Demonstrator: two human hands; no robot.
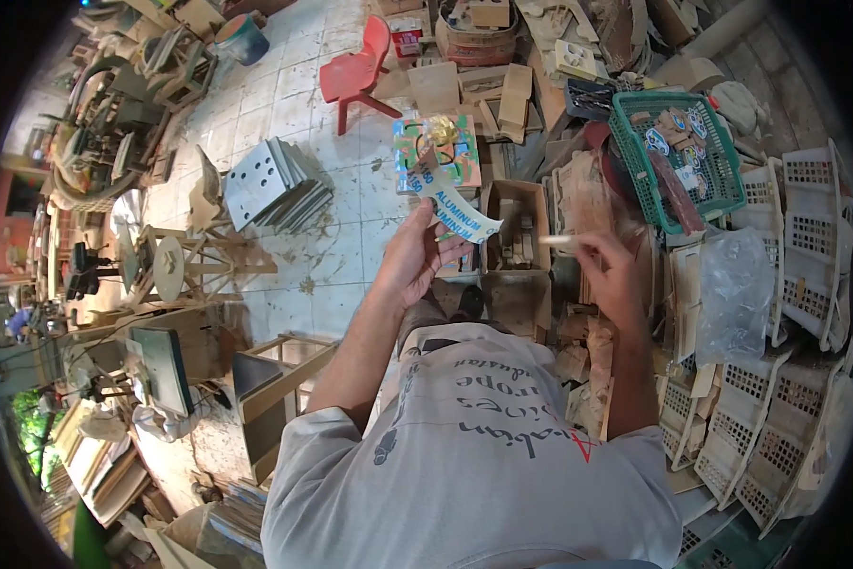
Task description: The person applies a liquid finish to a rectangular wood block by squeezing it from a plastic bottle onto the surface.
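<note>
My left hand (415, 250) grips a curved strip of sandpaper (464, 214) between thumb and fingers, its pale printed back facing up with "ALUMINUM" and "150" in blue. To the right, my right hand (612, 275) pinches a small pale piece (559, 241), probably wood, which is smeared by motion. The two hands are apart. Beyond the sandpaper is a brightly coloured patterned board (409, 142), with a shiny gold-coloured item (440, 130) on it. Between the hands and lower down, a cardboard box (517, 204) holds small wooden pieces.
A red plastic chair (355, 76) stands ahead on the tiled floor. At right, a green basket (626, 142) holds small pieces, with white plastic crates (811, 247) beside it. Stacked grey panels (273, 180) lie at left, near a wooden stand (170, 266). Scrap wood surrounds the area.
</note>
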